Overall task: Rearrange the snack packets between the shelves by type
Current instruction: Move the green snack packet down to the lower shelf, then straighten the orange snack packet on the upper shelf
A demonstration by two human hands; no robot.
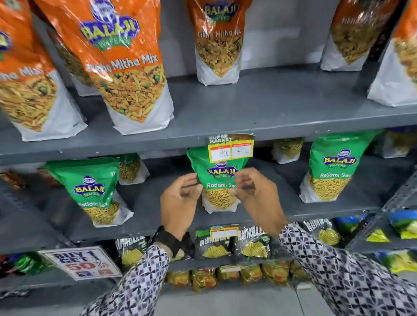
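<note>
A green Ratlami Sev packet (220, 175) stands upright in the middle of the middle shelf (157, 223). My left hand (181, 200) is at its left edge and my right hand (255, 191) overlaps its right side, both with fingers loosely curled and apart, gripping nothing that I can see. Two more green packets stand to the left (92, 189) and right (333, 170), with others behind them. Large orange Tikha Mitha Mix packets (125, 59) (217, 32) stand on the upper shelf (248, 109).
A yellow price tag (230, 148) hangs from the upper shelf's edge over the middle packet's top. Below are black chip packets (211, 245), a "Buy 1 Get 1" sign (81, 262) and blue-yellow packets (412, 224). A perforated metal upright (404, 192) stands at right.
</note>
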